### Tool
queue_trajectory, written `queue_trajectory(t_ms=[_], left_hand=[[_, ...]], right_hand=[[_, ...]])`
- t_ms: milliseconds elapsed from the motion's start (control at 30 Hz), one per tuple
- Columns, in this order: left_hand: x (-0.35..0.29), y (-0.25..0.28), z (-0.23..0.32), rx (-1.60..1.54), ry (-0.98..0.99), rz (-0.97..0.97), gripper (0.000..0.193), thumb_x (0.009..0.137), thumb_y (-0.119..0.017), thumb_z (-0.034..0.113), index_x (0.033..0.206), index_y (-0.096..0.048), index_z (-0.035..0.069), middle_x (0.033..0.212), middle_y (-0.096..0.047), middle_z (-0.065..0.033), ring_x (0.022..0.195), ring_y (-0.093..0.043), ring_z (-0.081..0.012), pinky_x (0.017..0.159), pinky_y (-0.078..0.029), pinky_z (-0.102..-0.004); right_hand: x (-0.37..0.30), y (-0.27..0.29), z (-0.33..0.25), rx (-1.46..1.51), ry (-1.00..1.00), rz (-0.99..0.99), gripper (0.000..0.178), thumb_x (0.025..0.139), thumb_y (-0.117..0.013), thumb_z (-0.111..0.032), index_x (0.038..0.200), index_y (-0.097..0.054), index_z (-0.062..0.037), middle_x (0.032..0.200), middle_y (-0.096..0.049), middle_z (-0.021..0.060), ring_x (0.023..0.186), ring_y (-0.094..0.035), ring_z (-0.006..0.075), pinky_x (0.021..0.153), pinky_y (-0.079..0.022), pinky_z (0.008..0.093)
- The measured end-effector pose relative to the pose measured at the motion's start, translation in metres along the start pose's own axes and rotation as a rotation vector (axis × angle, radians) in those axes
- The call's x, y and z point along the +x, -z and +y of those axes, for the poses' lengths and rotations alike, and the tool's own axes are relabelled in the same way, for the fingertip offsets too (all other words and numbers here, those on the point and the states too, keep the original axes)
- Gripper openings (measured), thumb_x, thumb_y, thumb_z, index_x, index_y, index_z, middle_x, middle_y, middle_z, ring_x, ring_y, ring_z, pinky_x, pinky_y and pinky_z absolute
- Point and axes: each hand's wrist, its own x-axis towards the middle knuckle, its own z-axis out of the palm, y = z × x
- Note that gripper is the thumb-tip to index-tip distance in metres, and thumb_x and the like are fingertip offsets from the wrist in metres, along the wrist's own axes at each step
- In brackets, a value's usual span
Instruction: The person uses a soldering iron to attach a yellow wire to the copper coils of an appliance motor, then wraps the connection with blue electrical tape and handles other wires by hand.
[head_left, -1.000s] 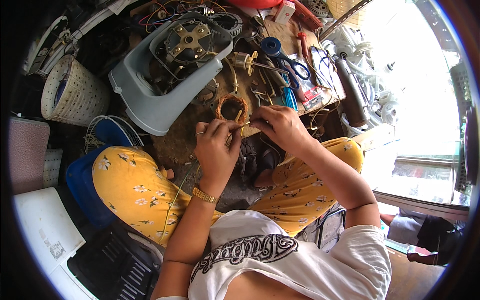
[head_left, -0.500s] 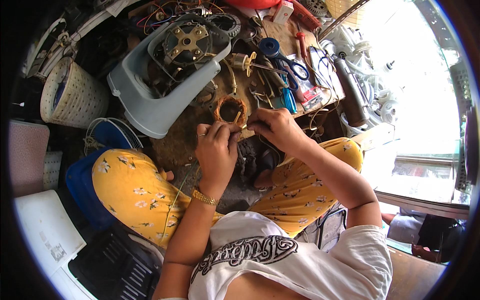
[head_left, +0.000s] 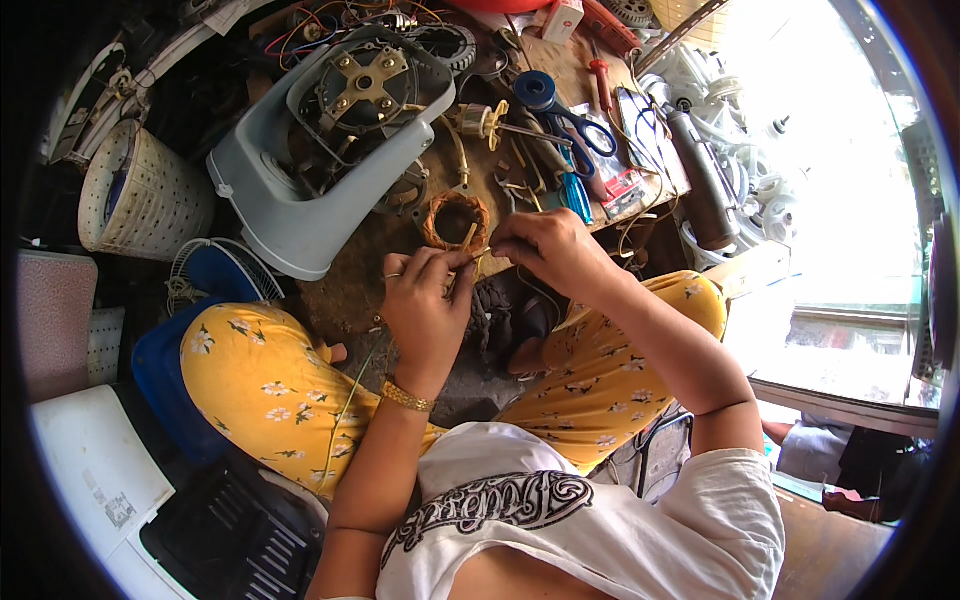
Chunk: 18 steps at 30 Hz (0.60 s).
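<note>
My left hand (head_left: 430,310) and my right hand (head_left: 552,248) meet in front of a copper-coloured ring-shaped motor winding (head_left: 431,222). Between my pinched fingertips runs a thin yellowish wire (head_left: 482,252), gripped from both sides. A short pale-yellow sleeve (head_left: 470,235) sticks up by my left fingertips, against the winding's near edge. The winding lies on the wooden worktop (head_left: 350,270), and its near side is partly hidden by my fingers. What exactly is inside each pinch is too small to see.
Behind the winding stands a grey fan housing (head_left: 275,220) with a motor (head_left: 367,84). A rotor with a shaft (head_left: 482,120), blue-handled scissors (head_left: 597,138), a blue tape roll (head_left: 536,90) and a blue screwdriver (head_left: 576,197) lie to the right. A perforated bin (head_left: 140,200) stands left.
My right fingertips have drawn slightly away from my left ones, so more of the thin wire shows between them. The whole view has shifted slightly.
</note>
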Motion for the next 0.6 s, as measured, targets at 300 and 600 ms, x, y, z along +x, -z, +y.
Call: queue_trajectory(t_ms=[300, 600], left_hand=[[0.0001, -0.0022, 0.0003, 0.035, -0.064, -0.007, 0.014, 0.08, -0.079, 0.009, 0.09, -0.068, 0.01, 0.092, -0.067, -0.0016, 0.089, -0.057, -0.0289, 0.074, -0.051, -0.0395], [0.0024, -0.0026, 0.0018, 0.06, -0.064, -0.049, 0.017, 0.08, -0.078, 0.008, 0.092, -0.067, 0.009, 0.092, -0.066, -0.0034, 0.089, -0.057, -0.0301, 0.075, -0.05, -0.0397]], right_hand=[[0.0006, -0.0002, -0.0025, -0.021, 0.027, -0.007, 0.009, 0.091, -0.074, -0.006, 0.097, -0.07, -0.0017, 0.088, -0.074, 0.0139, 0.083, -0.073, 0.0347, 0.074, -0.056, 0.0425], [0.002, 0.0004, -0.0023, -0.045, 0.067, -0.011, 0.009, 0.091, -0.073, -0.006, 0.097, -0.07, -0.0015, 0.088, -0.074, 0.0135, 0.083, -0.072, 0.0345, 0.075, -0.057, 0.0424]])
